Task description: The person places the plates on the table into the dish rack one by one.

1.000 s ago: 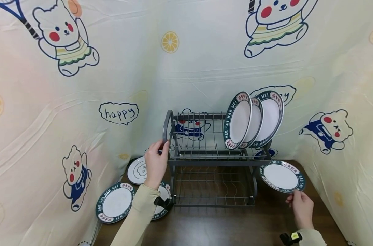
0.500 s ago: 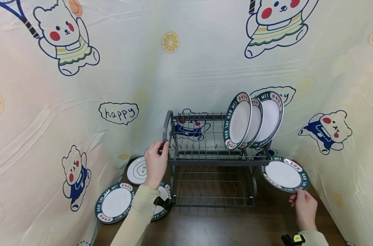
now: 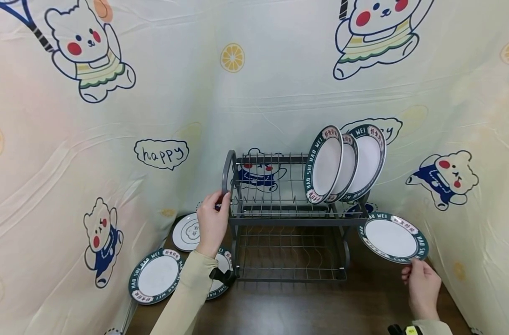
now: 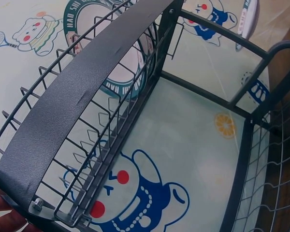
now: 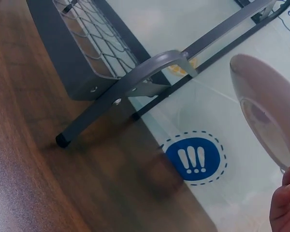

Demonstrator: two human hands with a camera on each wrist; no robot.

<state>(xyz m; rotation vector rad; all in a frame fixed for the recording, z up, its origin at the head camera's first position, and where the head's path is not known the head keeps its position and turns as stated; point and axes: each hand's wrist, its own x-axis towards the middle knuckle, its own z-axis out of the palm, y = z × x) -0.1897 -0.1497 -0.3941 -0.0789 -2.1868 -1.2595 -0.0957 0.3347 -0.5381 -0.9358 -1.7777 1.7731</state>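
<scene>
My left hand [image 3: 213, 223] grips the left side of a dark two-tier dish rack [image 3: 298, 222], its fingers round the upright frame. At the rack's right, my right hand [image 3: 423, 286] pinches the near rim of a plate [image 3: 391, 238], white with a green lettered border. The right wrist view shows that plate's pale underside [image 5: 273, 108] held above the table. Three like plates lean upright in the right part of the top tier, the foremost plate [image 3: 323, 164] facing left. In the left wrist view, the rack's top bar [image 4: 82, 92] runs from my fingertips.
Left of the rack lie a green-rimmed plate [image 3: 157, 276], an upside-down plate [image 3: 187, 232] and another plate [image 3: 223, 272] partly behind my left forearm. Cloth [image 3: 262, 93] printed with bears hangs behind and at both sides of the brown table [image 3: 296, 307].
My right hand has moved to the right with the plate, away from the rack. The left hand has stayed on the rack's side.
</scene>
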